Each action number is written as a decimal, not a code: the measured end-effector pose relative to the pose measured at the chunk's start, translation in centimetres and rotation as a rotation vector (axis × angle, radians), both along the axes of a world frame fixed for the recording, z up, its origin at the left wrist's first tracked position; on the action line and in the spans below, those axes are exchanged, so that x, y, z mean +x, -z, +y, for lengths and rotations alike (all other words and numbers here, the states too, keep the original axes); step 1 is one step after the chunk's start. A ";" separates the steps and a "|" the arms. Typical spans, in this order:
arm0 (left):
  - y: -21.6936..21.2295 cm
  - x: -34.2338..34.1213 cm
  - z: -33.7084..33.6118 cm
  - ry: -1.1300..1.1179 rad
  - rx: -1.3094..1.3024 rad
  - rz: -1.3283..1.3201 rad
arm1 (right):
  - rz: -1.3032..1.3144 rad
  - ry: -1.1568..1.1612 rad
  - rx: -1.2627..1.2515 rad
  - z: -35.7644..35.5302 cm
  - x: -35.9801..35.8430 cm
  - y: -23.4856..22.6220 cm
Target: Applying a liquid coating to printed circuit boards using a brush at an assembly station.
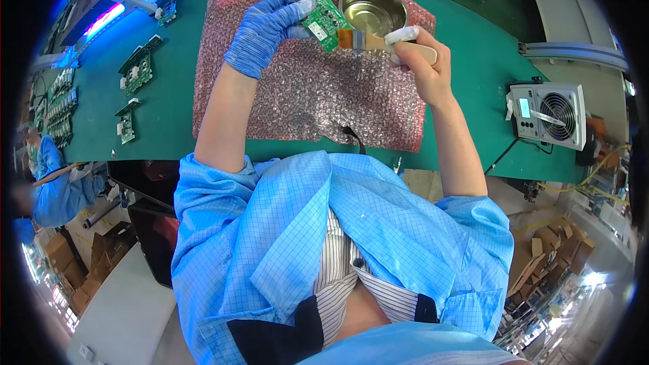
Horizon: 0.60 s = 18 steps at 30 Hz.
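Green matting covers the workbench (pixel 473 61), and a pink bubble-wrap sheet (pixel 304 94) is spread over its middle. Above that sheet a small green circuit board (pixel 322 21) is gripped by the gloved left hand (pixel 267 27). Its lower edge is touched by the bristles of a flat brush (pixel 378 40), whose pale handle is clasped in the bare right hand (pixel 422 61). Just behind the board a round metal bowl (pixel 373 8) is set on the sheet. More circuit boards (pixel 138 71) are laid out at the left, and a small grey fan unit (pixel 551 113) is placed at the right.

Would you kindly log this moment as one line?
left hand: holds circuit board | right hand: holds brush on board | metal bowl behind
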State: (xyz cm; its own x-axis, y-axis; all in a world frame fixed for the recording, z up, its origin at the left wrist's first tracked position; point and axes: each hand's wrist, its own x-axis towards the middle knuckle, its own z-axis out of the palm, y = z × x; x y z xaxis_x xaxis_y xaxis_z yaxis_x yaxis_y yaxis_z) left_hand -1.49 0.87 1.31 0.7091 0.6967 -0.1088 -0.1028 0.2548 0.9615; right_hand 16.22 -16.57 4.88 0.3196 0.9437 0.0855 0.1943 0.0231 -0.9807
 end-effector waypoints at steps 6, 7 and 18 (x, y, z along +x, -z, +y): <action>0.0 -0.4 -0.2 -0.062 -0.073 -0.033 | 0.036 0.127 0.056 0.3 -0.8 0.7; -0.3 -0.1 -0.5 -0.074 -0.074 -0.062 | 0.032 0.132 0.060 0.5 -1.0 0.7; -0.4 0.5 -0.6 -0.191 -0.077 -0.184 | 0.143 0.304 0.180 1.5 -2.0 1.5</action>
